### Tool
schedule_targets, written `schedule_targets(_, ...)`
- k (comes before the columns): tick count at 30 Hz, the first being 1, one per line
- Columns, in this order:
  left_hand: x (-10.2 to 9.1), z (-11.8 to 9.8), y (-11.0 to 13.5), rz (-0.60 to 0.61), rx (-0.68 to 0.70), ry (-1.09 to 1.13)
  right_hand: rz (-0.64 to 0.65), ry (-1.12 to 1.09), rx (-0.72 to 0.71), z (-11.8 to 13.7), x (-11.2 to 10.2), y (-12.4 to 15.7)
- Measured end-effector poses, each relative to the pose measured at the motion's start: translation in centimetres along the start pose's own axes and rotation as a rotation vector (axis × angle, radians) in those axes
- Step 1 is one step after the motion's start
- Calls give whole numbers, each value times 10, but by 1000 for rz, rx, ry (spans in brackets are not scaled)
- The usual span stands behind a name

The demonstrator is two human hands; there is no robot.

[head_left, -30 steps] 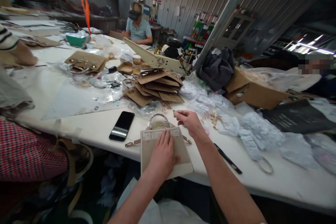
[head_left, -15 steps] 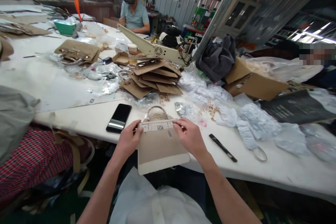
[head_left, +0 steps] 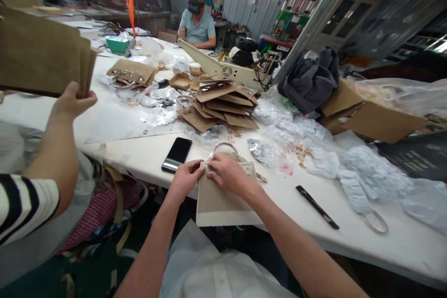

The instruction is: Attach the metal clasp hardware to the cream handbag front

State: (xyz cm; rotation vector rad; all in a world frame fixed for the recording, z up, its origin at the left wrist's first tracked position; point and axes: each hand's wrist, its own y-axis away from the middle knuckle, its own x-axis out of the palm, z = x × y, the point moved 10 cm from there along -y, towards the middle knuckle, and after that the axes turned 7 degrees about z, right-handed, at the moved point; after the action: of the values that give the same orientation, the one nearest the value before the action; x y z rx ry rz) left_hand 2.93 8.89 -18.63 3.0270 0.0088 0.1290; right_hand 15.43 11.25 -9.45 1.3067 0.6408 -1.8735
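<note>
A small beige handbag (head_left: 220, 202) with white edges lies flat at the table's near edge, its wrapped round handle (head_left: 226, 149) pointing away from me. My left hand (head_left: 186, 178) pinches the bag's top left corner with closed fingers. My right hand (head_left: 228, 174) rests on the top edge, fingers curled and pressed together over the flap. What lies under the fingertips is hidden.
A black phone (head_left: 176, 154) lies left of the bag, a black pen-like tool (head_left: 317, 207) to the right. Brown card pieces (head_left: 220, 107), plastic wraps and gold fittings (head_left: 300, 150) lie behind. A co-worker's hand (head_left: 71, 102) at left holds brown sheets (head_left: 42, 58). Another person sits far back.
My hands moved together onto the bag's top edge, the right one sliding left over the flap. The view shifted, and a co-worker's arm holding brown sheets came in at left.
</note>
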Motion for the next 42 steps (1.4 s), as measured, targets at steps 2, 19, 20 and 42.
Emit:
schedule_targets(2, 0, 0, -1, 3, -10, -1, -1, 32, -9, 4, -1, 0)
schedule_targets(19, -3, -3, -20, 98, -121, -227, -149, -53, 18, 5, 7, 10)
schedule_targets(20, -4, -4, -20, 82, -122, -241, -150, -60, 20, 5, 7, 10)
schedule_targets(42, 6, 1, -21, 116, -204, -111, -296, -473, 64, -23, -13, 17)
